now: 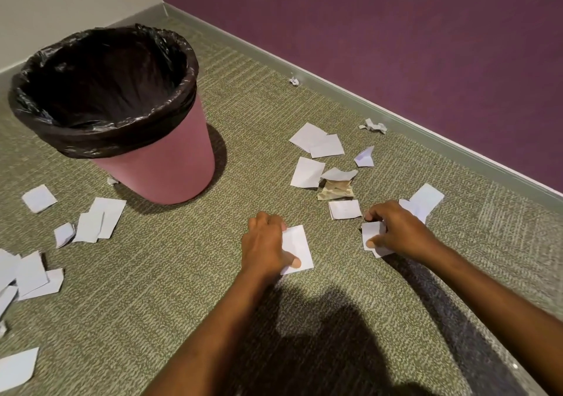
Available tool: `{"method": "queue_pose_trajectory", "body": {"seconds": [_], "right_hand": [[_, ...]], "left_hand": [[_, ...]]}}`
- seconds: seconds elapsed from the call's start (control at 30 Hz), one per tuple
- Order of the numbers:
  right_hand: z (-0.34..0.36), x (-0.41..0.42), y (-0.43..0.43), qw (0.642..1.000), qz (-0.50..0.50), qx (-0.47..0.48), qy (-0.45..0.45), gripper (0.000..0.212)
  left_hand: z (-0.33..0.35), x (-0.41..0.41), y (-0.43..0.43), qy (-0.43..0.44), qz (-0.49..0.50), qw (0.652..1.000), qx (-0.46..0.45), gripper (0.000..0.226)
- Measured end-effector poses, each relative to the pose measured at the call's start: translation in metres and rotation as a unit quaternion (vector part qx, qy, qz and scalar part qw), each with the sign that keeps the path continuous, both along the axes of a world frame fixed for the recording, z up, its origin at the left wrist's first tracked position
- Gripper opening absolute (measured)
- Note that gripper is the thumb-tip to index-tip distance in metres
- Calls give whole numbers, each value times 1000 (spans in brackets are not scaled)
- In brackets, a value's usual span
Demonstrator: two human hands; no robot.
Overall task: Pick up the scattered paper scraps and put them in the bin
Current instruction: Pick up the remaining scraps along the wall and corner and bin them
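A pink bin (158,170) lined with a black bag stands on the carpet at the upper left. My left hand (265,243) pinches a white paper scrap (298,248) that lies on the floor in the middle. To its right, my right hand (399,228) grips a couple of white scraps (372,235) at floor level. Beyond my hands lie several white scraps (316,144) and a crumpled brown piece (336,190). More white scraps (100,219) lie left of the bin's base and along the left edge (30,273).
A purple wall with a grey skirting board (396,118) runs diagonally on the right. Two crumpled white bits (374,126) (294,81) lie against it. A pale wall closes the corner behind the bin. Green patterned carpet (170,273) covers the floor.
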State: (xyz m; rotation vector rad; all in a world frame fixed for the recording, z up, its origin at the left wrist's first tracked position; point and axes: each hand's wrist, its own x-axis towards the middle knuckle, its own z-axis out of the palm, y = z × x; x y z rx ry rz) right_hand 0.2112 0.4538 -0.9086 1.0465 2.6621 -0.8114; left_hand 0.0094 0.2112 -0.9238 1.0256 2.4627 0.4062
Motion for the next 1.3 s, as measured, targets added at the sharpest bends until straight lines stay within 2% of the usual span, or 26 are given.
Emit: {"method": "queue_pose_trajectory", "body": {"seconds": [0.1,0.17,0.27,0.4,0.63,0.83,0.97,1.03,1.13,1.23,1.3], "right_hand": [[-3,0,2,1000,-17,-2,-7,41],[-4,2,3,1000,-29,-1,-11,37],[-8,8,0,999,-52,-12,0,35],[-15,23,-5,998,-65,4,20,32],[-24,43,-16,993,-104,-6,60,37],[-29,44,-15,989,-124,-24,81,28],[-34,50,-17,985,-135,-15,102,29],[-30,53,-17,984,-131,14,116,28],[-26,56,-8,980,-122,81,131,25],[-22,62,9,973,-119,170,100,30],[-21,64,24,970,-116,197,84,32]], "left_hand": [[-1,-3,5,-7,12,1000,-12,78],[-3,-3,8,-4,30,1000,0,61],[-8,0,7,11,66,997,49,37],[-7,3,11,-28,106,985,136,26],[17,23,58,-61,13,964,260,20],[18,47,114,-25,-83,977,193,22],[5,55,125,37,-102,982,157,20],[0,58,129,72,-113,983,126,24],[-8,59,136,75,-122,987,77,41],[-9,60,138,71,-109,989,64,41],[-11,63,137,79,-104,989,74,42]]}}
